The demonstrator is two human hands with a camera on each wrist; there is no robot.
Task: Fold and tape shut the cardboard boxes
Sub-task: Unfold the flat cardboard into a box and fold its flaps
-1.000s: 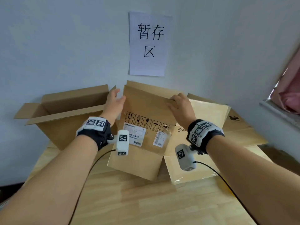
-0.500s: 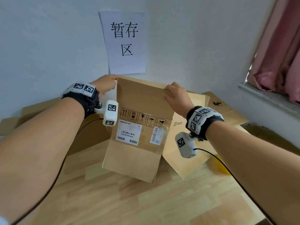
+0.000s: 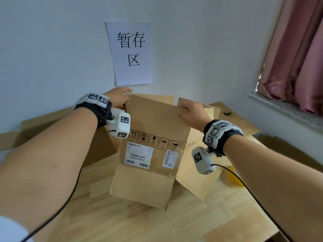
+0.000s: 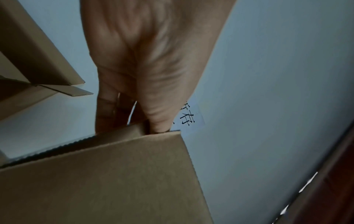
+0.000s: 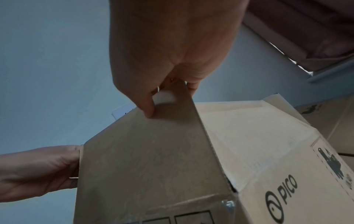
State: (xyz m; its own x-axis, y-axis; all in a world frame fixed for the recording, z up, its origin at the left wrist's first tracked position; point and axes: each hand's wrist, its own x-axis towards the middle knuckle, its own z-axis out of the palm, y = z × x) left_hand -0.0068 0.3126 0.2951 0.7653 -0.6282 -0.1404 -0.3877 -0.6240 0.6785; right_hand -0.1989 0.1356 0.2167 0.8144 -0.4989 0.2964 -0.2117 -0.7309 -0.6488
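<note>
1. Cardboard box [image 3: 153,123] w/ shipping labels stands centre frame on wooden table [image 3: 157,222], one flap raised upright, lower front flap hanging down twd camera.
2. L hand [image 3: 118,98] grasps raised flap's upper-left corner; in L wrist view thumb on near face, fingers [image 4: 107,106] curled behind the edge.
3. R hand [image 3: 191,113] pinches flap's upper-right corner; R wrist view: thumb on near face, fingers wrapped over the edge.
4. "PICO" print on box side panel, right of centre.
5. Second open box [image 3: 47,123] at left, behind L forearm.
6. Flattened cartons [image 3: 234,117] at right, by the wall.
7. Paper sign [image 3: 131,53] on wall, upper centre; pink curtain [image 3: 297,55] upper right.
</note>
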